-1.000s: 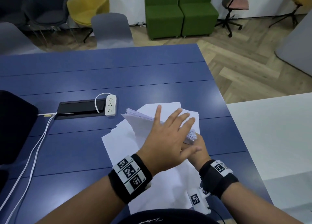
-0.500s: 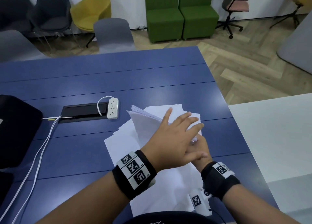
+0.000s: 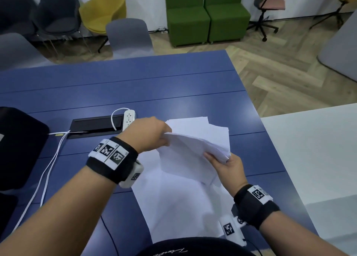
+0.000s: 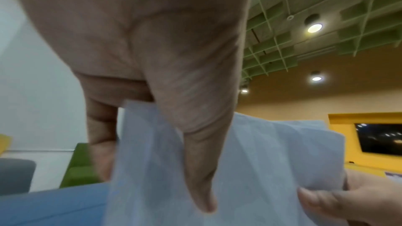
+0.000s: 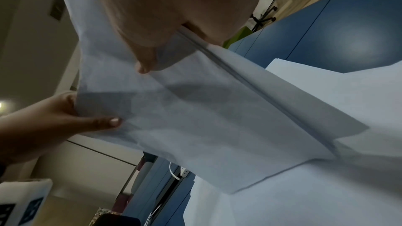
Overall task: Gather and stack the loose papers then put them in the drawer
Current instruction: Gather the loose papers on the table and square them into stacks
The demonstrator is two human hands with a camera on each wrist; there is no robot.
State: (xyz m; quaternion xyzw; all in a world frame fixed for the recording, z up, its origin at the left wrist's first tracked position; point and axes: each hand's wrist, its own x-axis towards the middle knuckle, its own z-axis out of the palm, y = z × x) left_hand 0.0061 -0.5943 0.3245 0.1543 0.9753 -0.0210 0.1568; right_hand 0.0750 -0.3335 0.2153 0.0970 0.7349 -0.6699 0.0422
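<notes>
A bundle of white papers [image 3: 193, 155] is lifted off the blue table [image 3: 135, 86], held between both hands. My left hand [image 3: 160, 136] pinches its left edge, thumb on the near face [image 4: 195, 161] and fingers behind. My right hand [image 3: 222, 161] grips the bundle's thick right edge [image 5: 239, 78], thumb on top. More loose white sheets [image 3: 179, 207] lie flat on the table under and in front of the bundle, and some [image 3: 193, 124] stick out behind it. No drawer is in view.
A white power strip [image 3: 129, 118] with its cable lies beside a black cable hatch [image 3: 94, 125] left of the papers. White cables [image 3: 44, 178] run to a dark bag [image 3: 17, 149] at the left edge. A white table [image 3: 309, 149] adjoins on the right. Chairs stand beyond.
My left hand left the top of the bundle, where it lay flat with spread fingers, and moved left to pinch its left edge. The bundle now hangs between both hands.
</notes>
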